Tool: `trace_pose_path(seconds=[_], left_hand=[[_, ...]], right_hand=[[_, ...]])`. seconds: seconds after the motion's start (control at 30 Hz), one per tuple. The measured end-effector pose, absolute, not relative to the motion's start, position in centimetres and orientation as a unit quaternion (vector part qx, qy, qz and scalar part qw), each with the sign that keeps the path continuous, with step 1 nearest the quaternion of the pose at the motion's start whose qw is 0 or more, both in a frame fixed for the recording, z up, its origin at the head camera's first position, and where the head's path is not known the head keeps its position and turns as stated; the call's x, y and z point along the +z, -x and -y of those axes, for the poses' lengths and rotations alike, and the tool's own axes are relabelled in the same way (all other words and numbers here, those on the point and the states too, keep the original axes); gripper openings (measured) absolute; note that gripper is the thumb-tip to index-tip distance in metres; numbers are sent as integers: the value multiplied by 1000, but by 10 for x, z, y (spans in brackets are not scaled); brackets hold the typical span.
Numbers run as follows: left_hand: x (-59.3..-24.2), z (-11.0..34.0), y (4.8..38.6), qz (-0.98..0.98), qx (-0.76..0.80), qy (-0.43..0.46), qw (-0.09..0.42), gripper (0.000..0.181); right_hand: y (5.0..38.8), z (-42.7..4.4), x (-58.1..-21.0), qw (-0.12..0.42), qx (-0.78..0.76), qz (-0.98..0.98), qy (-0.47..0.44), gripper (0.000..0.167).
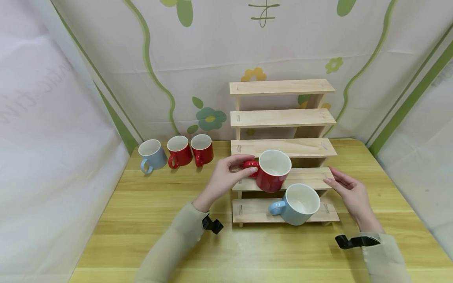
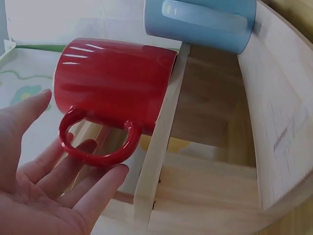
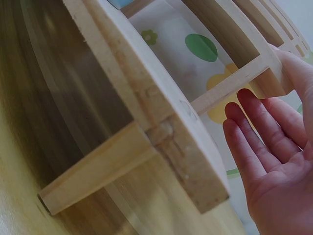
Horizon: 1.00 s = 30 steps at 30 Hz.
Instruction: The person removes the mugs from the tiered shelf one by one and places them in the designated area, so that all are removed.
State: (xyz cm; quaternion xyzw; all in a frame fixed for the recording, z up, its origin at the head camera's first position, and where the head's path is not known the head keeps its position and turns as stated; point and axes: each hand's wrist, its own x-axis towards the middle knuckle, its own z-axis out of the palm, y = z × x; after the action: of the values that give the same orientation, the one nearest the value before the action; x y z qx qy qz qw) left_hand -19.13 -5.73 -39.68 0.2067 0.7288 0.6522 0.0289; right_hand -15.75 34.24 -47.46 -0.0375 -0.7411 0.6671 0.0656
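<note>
A red mug (image 1: 270,181) (image 2: 112,83) stands on the second-lowest board of a wooden rack (image 1: 283,147), handle to the left. My left hand (image 1: 226,173) (image 2: 54,186) is at that handle, relaxed fingers beside it, with a gap between thumb and mug in the left wrist view. On the lowest board is a light blue mug (image 1: 297,206) (image 2: 200,22), its handle also leftward. My right hand (image 1: 354,196) (image 3: 279,156) holds the right end of the second-lowest board, thumb on top and index finger at the far edge; its other fingers are extended.
At the table's back left stand a light blue mug (image 1: 153,155) and two red mugs (image 1: 180,151) (image 1: 203,150) in a row. The rack's upper three boards hold nothing. A printed cloth (image 1: 212,47) hangs behind the wooden table (image 1: 148,212).
</note>
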Motion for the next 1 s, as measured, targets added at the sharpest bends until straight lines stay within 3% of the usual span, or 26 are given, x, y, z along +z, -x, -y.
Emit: trace_pose_path(seconds=[1.0], left_hand=[[-401,47,198,-733,652,-192,33,22]], right_hand=[[159,-342,-477,74,671,737,38,51]])
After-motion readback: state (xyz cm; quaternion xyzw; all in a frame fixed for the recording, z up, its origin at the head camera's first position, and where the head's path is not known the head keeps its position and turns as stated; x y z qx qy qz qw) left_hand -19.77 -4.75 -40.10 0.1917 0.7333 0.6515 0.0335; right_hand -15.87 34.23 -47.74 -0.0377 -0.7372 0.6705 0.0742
